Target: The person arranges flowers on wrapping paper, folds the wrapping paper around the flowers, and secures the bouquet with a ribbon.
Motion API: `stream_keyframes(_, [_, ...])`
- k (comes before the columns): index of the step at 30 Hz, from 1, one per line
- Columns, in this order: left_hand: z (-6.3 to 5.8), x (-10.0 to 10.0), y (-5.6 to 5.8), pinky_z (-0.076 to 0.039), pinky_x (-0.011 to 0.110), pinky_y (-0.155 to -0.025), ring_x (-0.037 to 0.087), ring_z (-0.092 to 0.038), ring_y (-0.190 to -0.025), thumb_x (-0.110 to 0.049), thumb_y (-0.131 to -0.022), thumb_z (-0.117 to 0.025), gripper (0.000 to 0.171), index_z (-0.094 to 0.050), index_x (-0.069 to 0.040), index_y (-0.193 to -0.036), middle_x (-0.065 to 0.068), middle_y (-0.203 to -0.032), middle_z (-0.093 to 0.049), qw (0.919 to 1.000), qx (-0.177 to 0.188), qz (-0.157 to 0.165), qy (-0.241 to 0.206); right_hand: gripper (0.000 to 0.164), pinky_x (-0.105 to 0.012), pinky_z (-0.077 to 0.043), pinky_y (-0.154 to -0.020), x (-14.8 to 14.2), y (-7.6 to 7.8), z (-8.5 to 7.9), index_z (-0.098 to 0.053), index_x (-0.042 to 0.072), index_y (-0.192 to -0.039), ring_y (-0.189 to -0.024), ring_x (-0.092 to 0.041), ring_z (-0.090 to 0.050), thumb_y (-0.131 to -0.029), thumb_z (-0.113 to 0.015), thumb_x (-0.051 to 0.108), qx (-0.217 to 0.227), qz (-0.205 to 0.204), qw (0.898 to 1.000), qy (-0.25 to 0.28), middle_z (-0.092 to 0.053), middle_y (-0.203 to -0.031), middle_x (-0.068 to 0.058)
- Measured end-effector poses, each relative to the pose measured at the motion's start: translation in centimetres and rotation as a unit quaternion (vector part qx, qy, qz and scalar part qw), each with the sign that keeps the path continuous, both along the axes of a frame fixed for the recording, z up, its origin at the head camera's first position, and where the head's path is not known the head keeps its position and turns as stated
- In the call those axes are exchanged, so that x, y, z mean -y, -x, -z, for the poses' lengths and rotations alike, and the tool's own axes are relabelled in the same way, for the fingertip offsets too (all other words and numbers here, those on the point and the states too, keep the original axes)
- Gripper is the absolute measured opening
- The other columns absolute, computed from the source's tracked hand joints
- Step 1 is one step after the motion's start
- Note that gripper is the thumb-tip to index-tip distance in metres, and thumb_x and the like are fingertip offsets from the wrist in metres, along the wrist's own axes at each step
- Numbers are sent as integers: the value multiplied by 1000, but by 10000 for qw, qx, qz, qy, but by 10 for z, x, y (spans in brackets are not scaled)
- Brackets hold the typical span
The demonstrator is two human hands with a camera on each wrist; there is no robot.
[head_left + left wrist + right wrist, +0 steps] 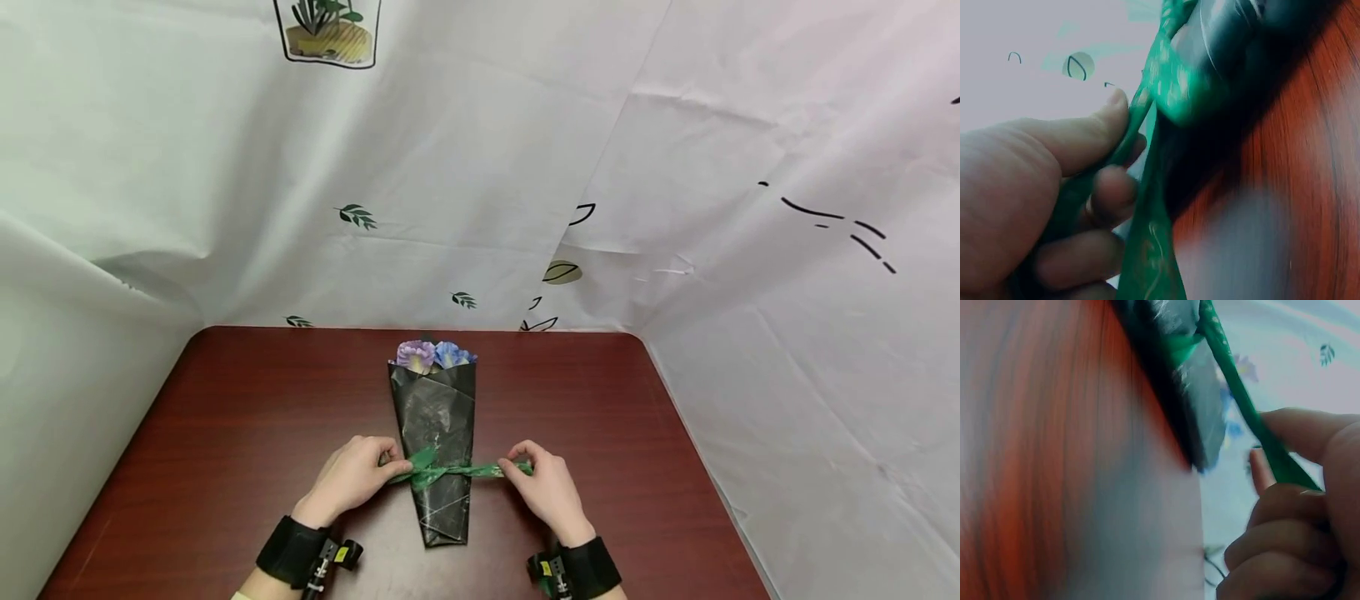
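A bouquet in black wrapping paper lies on the table, its purple flower and blue flower showing at the far end. Across its lower half runs a green ribbon, crossed or knotted on the front. On the left side, my left hand pinches one end of it between thumb and fingers; a loose green strip hangs beside those fingers in the left wrist view. My right hand pinches the other end, which stretches taut from the wrapping in the right wrist view.
The dark red table reaches back to a white cloth backdrop printed with leaves. More white cloth hangs along the right side. Each wrist wears a black strap with a small camera.
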State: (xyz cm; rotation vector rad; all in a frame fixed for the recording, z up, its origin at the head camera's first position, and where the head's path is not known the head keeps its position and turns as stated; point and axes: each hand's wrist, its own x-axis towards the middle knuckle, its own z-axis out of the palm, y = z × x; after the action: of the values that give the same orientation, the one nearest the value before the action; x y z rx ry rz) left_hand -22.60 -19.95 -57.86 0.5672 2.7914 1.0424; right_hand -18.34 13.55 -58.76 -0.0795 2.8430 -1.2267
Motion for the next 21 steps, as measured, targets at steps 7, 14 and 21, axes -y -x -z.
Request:
stream_keyframes(7, [-1, -2, -2, -38, 28, -57, 0, -45, -56, -39, -100, -86, 13, -81, -28, -95, -18, -75, -65, 9979, -159, 463, 418, 42, -40, -56, -88, -1, 1, -2, -79, 21, -129, -96, -16, -71, -108, -69, 56, 205, -933, 9928, -724, -75, -113, 8])
stream_keyframes(14, [2, -18, -6, -37, 28, -55, 4, -45, -54, -36, -101, -85, 17, -74, -23, -100, -14, -70, -55, 9985, -102, 437, 307, 28, -35, -56, -75, 25, 4, -2, -79, 23, -121, -84, -7, -67, -101, -84, 43, -18, -1312, 9853, -1094, -75, -107, 8])
stream_keyframes(21, [7, -25, -6, -26, 25, -56, 3, -36, -55, -25, -103, -83, 9, -75, -23, -99, -14, -69, -56, 9989, -15, 426, -216, 6, -28, -37, -60, 42, 4, 0, -75, 21, -108, -61, -3, -45, -110, -74, 26, -499, -1116, 9860, -1136, -67, -91, 12])
